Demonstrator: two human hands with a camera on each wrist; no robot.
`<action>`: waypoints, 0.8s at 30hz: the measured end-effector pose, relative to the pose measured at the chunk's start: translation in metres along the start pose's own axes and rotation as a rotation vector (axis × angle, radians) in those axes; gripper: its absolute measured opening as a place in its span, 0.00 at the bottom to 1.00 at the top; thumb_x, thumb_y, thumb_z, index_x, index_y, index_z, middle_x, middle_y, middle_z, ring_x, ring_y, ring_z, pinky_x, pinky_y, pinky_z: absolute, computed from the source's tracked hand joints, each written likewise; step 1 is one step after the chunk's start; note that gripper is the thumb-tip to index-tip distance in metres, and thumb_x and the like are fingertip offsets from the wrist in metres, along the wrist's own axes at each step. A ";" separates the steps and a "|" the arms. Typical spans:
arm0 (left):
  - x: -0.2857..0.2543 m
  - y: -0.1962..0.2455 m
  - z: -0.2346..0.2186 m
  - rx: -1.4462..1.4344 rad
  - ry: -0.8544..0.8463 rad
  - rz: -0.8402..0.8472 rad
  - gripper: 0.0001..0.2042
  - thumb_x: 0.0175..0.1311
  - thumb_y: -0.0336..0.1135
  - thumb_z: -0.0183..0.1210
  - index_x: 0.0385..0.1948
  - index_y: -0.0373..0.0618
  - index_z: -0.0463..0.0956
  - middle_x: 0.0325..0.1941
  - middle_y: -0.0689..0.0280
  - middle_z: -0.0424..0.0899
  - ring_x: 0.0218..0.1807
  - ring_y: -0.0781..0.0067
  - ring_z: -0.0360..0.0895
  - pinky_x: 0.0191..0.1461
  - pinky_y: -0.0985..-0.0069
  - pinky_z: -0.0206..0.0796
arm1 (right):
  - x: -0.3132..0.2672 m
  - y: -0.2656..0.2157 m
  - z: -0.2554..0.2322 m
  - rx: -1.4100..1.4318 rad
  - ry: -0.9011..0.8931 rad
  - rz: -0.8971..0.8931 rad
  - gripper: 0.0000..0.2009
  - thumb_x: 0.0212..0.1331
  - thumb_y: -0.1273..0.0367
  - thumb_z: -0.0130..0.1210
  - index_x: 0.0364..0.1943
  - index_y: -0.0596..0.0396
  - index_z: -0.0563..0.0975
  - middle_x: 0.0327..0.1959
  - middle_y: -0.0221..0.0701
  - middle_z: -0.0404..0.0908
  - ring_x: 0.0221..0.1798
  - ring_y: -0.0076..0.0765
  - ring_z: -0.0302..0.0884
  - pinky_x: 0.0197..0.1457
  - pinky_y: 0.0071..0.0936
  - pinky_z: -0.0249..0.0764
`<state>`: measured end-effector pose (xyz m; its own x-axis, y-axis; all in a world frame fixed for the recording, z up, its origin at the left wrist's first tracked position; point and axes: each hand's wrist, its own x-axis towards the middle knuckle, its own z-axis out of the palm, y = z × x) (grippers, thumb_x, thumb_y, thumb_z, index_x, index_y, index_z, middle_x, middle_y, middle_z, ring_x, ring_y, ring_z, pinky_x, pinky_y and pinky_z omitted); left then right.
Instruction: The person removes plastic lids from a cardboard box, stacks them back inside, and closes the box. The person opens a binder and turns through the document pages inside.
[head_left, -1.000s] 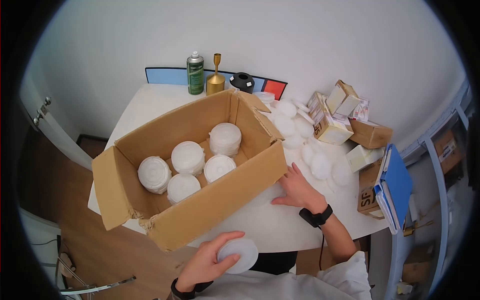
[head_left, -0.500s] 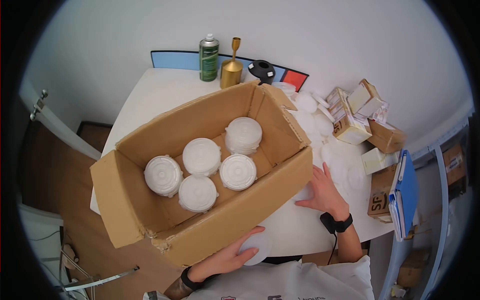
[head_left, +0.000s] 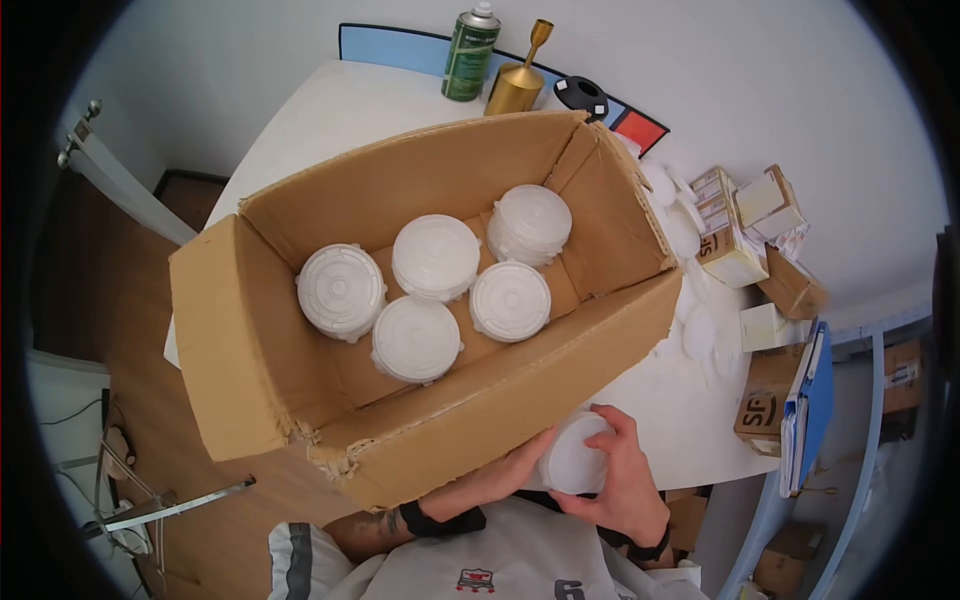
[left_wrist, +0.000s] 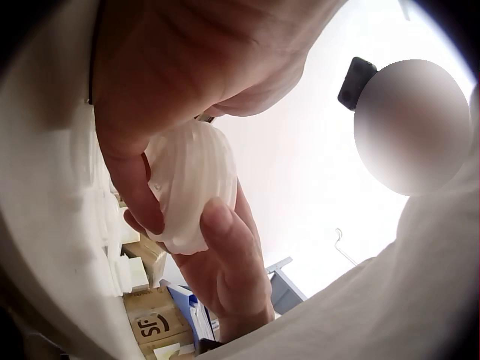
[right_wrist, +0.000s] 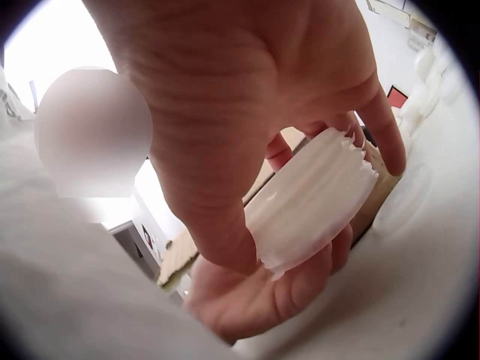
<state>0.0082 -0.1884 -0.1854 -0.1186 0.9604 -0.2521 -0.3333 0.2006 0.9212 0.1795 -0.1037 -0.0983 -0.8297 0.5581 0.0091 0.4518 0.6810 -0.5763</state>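
Both hands hold one short stack of translucent white lids (head_left: 576, 452) just outside the front wall of a cardboard box (head_left: 500, 425). The right hand (head_left: 625, 485) grips it from the right, thumb and fingers around its edge. From the left, the left hand (head_left: 510, 470) holds it, partly hidden behind the box wall. The left wrist view shows the stack's ribbed side (left_wrist: 196, 176) between the hands; in the right wrist view several layered rims (right_wrist: 315, 199) show. Inside the box stand several stacks of round white lids (head_left: 436, 257).
On the white table (head_left: 700, 430), loose lids (head_left: 700, 330) lie right of the box. Small cartons (head_left: 735, 250) and a blue folder (head_left: 815, 400) stand at the right. A green spray can (head_left: 470, 55), a gold holder (head_left: 517, 88) and a black round object (head_left: 582, 98) stand behind.
The right hand has come from the table to the left hand and now grips lids with it. The head view has shifted, so the box appears higher and larger.
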 end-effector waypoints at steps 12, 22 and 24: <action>0.004 -0.014 -0.013 0.152 -0.345 0.372 0.29 0.76 0.47 0.57 0.64 0.31 0.64 0.51 0.54 0.80 0.46 0.65 0.79 0.52 0.70 0.72 | 0.001 0.010 0.024 -0.062 -0.040 0.033 0.40 0.36 0.63 0.78 0.51 0.59 0.62 0.63 0.61 0.66 0.62 0.69 0.73 0.52 0.49 0.81; -0.006 -0.008 -0.037 0.233 -0.399 0.175 0.26 0.75 0.46 0.58 0.66 0.39 0.66 0.57 0.57 0.80 0.59 0.65 0.78 0.62 0.66 0.74 | 0.120 -0.092 -0.084 0.322 0.010 -0.319 0.42 0.25 0.61 0.81 0.46 0.49 0.62 0.58 0.51 0.69 0.59 0.47 0.74 0.63 0.43 0.69; -0.003 -0.038 -0.030 0.318 -0.361 0.285 0.28 0.77 0.49 0.55 0.69 0.40 0.63 0.61 0.57 0.79 0.64 0.64 0.77 0.65 0.66 0.73 | 0.193 -0.130 -0.085 -0.083 -0.378 -0.333 0.41 0.27 0.63 0.79 0.47 0.54 0.62 0.57 0.50 0.69 0.61 0.50 0.71 0.65 0.44 0.69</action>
<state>-0.0071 -0.2042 -0.2283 0.1837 0.9792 0.0860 -0.0300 -0.0819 0.9962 -0.0110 -0.0441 0.0481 -0.9868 0.1037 -0.1241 0.1540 0.8368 -0.5254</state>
